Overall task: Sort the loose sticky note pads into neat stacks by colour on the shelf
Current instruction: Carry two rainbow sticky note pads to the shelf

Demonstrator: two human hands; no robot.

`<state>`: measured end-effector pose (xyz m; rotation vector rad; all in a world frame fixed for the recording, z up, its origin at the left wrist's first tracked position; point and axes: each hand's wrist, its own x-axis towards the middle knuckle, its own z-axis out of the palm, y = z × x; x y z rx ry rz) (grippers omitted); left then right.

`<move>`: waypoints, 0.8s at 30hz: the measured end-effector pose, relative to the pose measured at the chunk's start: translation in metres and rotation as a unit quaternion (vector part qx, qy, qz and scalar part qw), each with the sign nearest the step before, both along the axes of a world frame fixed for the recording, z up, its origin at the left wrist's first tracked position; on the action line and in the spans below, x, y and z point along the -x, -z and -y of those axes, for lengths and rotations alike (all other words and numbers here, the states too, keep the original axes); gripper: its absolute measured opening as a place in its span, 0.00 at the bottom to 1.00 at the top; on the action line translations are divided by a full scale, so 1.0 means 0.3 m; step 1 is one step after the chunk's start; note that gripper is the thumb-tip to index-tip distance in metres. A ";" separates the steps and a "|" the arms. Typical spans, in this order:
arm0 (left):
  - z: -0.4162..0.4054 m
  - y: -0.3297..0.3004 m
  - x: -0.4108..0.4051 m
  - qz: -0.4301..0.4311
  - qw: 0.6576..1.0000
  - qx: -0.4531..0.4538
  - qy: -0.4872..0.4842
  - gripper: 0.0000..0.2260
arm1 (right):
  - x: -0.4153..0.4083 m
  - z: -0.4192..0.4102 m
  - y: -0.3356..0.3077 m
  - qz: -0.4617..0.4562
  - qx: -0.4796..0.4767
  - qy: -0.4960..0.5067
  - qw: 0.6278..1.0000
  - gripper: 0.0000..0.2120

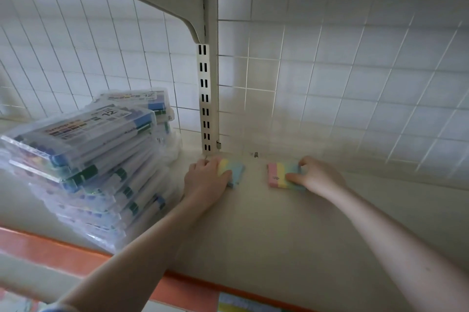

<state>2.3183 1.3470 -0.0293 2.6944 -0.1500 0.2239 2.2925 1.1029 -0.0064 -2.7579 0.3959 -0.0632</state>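
Just off my left hand's outer side leans a pile of clear marker cases [83, 149], close to my wrist but not touching it. My left hand [205, 179] grips a striped sticky note pad [234, 172] lying flat on the shelf [266, 230], thumb over its near edge, by the slotted upright [206, 98]. A bare strip of shelf separates it from a second pad [279, 175], pink, yellow and blue. My right hand [312, 177] pinches that pad's far end, fingers curled round it.

One head-worn view, forward and down from close above the cream shelf [266, 235], towards its wire-grid back.
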 end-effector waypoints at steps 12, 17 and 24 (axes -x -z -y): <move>0.022 0.001 -0.008 -0.018 0.999 -0.036 -0.002 0.32 | 0.000 0.049 0.041 0.031 -0.068 -0.159 0.985 0.30; 0.052 0.003 -0.034 -0.025 0.999 -0.025 -0.005 0.34 | 0.003 0.071 0.050 0.042 -0.057 -0.156 0.985 0.31; 0.105 0.026 -0.043 -0.009 0.999 -0.020 -0.032 0.34 | 0.023 0.125 0.065 0.063 -0.069 -0.145 0.985 0.30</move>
